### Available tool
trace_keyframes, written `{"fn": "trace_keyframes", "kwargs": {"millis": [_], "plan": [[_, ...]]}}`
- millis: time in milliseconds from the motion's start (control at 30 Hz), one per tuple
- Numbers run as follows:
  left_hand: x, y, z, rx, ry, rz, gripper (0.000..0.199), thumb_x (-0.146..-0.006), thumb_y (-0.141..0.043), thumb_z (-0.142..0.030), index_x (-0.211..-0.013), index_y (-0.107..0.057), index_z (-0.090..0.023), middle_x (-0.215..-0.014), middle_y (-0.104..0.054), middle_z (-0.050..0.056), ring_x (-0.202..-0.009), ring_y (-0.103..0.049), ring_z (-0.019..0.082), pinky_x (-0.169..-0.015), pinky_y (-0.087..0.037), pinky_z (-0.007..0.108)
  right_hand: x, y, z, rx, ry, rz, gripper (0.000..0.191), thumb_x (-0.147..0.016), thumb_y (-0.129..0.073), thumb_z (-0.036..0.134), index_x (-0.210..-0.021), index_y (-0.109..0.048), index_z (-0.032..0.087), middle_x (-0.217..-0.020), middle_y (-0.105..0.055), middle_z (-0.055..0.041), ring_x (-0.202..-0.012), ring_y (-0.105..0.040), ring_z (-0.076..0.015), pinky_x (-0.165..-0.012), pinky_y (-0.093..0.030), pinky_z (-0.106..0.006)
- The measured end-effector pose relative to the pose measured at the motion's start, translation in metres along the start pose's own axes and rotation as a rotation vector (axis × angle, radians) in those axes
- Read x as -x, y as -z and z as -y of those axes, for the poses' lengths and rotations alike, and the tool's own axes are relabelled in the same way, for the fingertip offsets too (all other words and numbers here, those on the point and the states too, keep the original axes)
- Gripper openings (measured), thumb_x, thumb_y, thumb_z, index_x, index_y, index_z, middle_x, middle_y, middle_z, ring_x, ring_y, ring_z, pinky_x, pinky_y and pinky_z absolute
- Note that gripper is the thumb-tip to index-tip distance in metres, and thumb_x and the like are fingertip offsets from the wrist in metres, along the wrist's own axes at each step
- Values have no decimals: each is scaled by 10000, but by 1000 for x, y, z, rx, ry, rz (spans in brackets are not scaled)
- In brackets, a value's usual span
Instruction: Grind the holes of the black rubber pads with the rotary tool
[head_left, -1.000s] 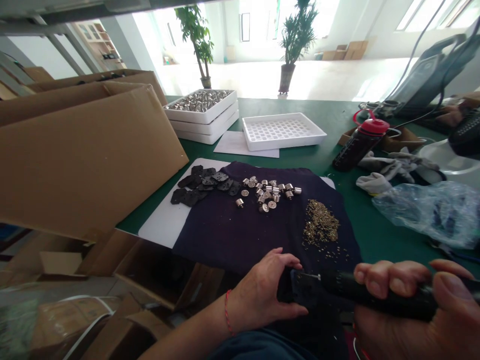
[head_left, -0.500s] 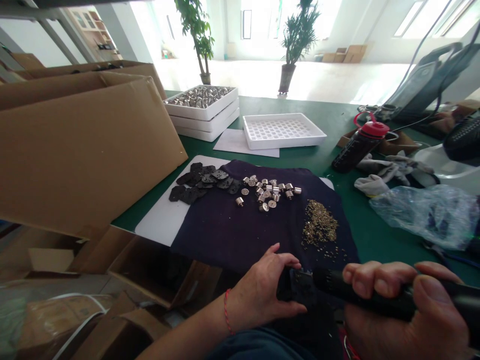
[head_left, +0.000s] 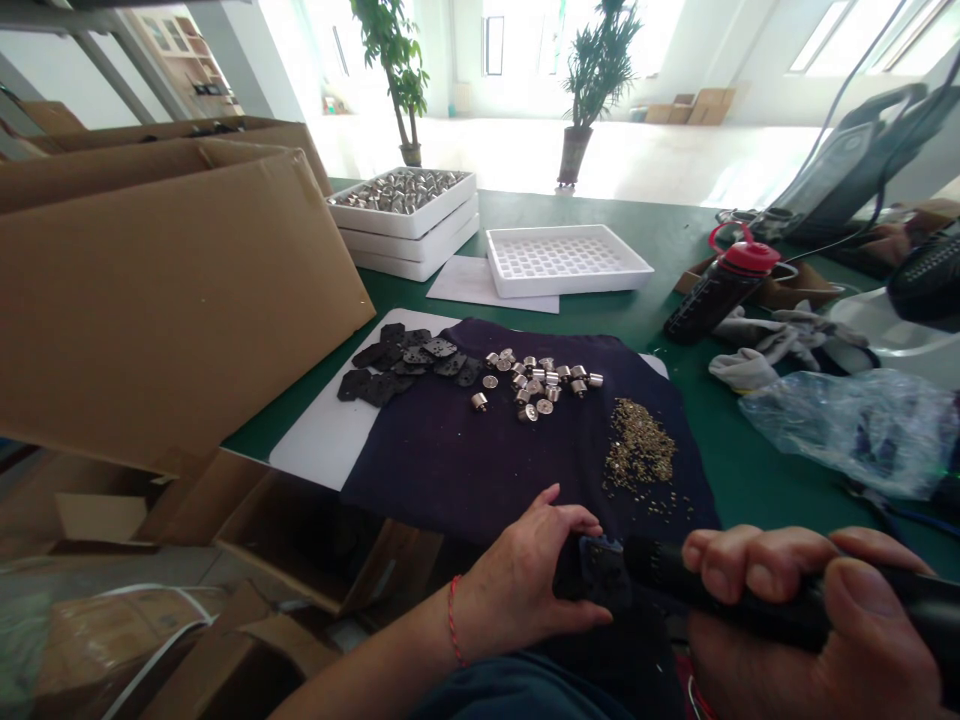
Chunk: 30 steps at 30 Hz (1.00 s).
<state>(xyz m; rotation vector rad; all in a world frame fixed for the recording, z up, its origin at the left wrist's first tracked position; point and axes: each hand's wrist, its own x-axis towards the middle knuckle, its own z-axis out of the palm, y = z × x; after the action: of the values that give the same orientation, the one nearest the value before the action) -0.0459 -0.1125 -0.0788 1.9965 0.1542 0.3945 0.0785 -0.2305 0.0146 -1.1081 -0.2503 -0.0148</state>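
Note:
My left hand (head_left: 529, 570), at the lower middle, grips a dark plate (head_left: 606, 568) between thumb and fingers. My right hand (head_left: 810, 610) is wrapped round a black cylindrical tool (head_left: 667, 568), whose tip meets the plate's right side. Beyond my hands, a dark cloth (head_left: 435, 460) carries several small silver cylinders (head_left: 551, 380) and a pile of tiny brass-coloured pieces (head_left: 639, 445). Several black plates (head_left: 409, 358) lie heaped at the cloth's left edge, partly on a white board (head_left: 322, 440).
Stacked white trays (head_left: 420, 250), the top one full of silver parts, stand behind, beside another white tray (head_left: 570, 262). At left is a large cardboard box (head_left: 172, 300). A red-capped bottle (head_left: 720, 290), gloves (head_left: 780, 345) and clear plastic wrap (head_left: 862, 430) lie at right.
The plate in my left hand is tilted slightly differently and shows more of its upper face. Both hands are almost where they were.

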Motion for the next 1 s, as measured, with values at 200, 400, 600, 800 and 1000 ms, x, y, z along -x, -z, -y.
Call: {"fn": "trace_keyframes", "kwargs": {"millis": [200,400,600,800,1000], "plan": [[0,0,1,-2,-23,-8,770,-777,-1067,-296,-1389,-608,-213,-1367,-797,85,-1242,-814,294,-1429,-350,642,-1,4,-1,-14,-5,24,287,-742,-769,288,-981,-611,273,-604,-515,108,-453,-420,-143,-480,-539,-300],[0,0,2,0,-9,0,769,-774,-1069,-298,-1386,-611,-216,-1363,-798,82,-1249,-813,294,-1435,-339,637,-2,1,1,-5,42,59,247,-766,-757,258,-971,-619,268,-598,-527,106,-433,-437,-146,-481,-530,-311],[-1,0,1,-4,-5,5,775,-774,-1071,-306,-1394,-613,-216,-1373,-799,82,-1265,-807,292,-1426,-354,642,3,-7,3,18,106,96,208,-791,-749,241,-975,-656,267,-585,-547,93,-428,-444,-165,-446,-514,-310],[-1,1,0,7,20,17,760,-775,-1067,-321,-1388,-627,-231,-1380,-802,76,-1251,-815,298,-1429,-349,653,4,-5,2,6,129,146,202,-829,-738,218,-1013,-671,268,-593,-566,90,-427,-456,-169,-459,-535,-318],[-1,1,1,14,-14,6,767,-769,-1074,-292,-1380,-618,-210,-1369,-801,89,-1254,-813,296,-1433,-348,635,4,-8,3,17,133,144,191,-829,-752,218,-1000,-681,264,-597,-571,88,-428,-456,-167,-453,-533,-317]]}}
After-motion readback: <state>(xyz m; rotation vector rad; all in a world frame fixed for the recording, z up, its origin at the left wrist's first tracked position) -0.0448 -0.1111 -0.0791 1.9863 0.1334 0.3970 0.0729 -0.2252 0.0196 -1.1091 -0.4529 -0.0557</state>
